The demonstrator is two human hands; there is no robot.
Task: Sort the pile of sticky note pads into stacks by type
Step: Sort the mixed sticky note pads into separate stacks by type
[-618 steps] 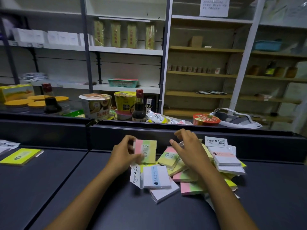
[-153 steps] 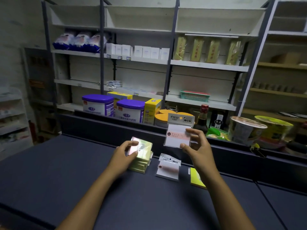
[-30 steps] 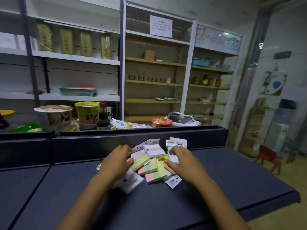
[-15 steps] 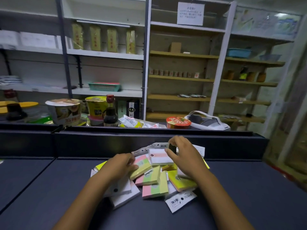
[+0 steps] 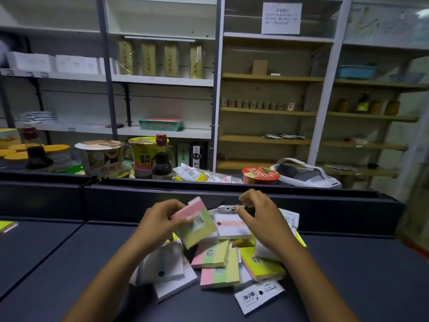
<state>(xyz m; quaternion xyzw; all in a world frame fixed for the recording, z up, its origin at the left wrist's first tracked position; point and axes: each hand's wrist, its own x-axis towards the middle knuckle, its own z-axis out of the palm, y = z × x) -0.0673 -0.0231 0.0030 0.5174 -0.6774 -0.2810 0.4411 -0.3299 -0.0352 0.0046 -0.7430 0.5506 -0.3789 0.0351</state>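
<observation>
Left hand lifts one striped pad off the pile

The left hand (image 5: pixel 160 223) grips a pink-green-yellow pad (image 5: pixel 196 223) above the pile (image 5: pixel 219 263) on the dark tabletop (image 5: pixel 69 263), its long axis tilted from upper left down to lower right. The right hand (image 5: pixel 262 223) hovers loosely curled, holding nothing, over a white pad (image 5: pixel 231 225).

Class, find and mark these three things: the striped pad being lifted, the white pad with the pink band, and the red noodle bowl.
striped pad (image 5: pixel 197 223), head view, on its green middle stripe.
white pad (image 5: pixel 232 227), head view, on its white face below the pink band.
red noodle bowl (image 5: pixel 260 175), head view, on its red lid.
</observation>
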